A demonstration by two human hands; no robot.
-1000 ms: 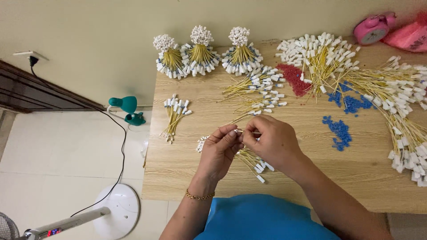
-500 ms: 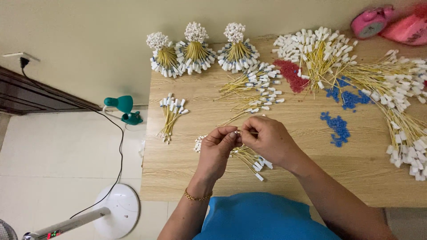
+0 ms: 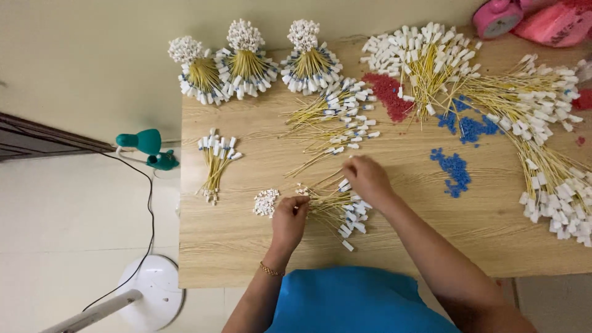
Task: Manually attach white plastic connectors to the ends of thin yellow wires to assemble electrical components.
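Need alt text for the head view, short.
Seen from above, a person's left hand and right hand work a small bunch of yellow wires with white tags on a wooden table. Tied bundles, loose wires, and blue beads lie around.

Both hands, left hand (image 3: 288,219) and right hand (image 3: 367,179), touch a yellow tie bundle (image 3: 336,206).
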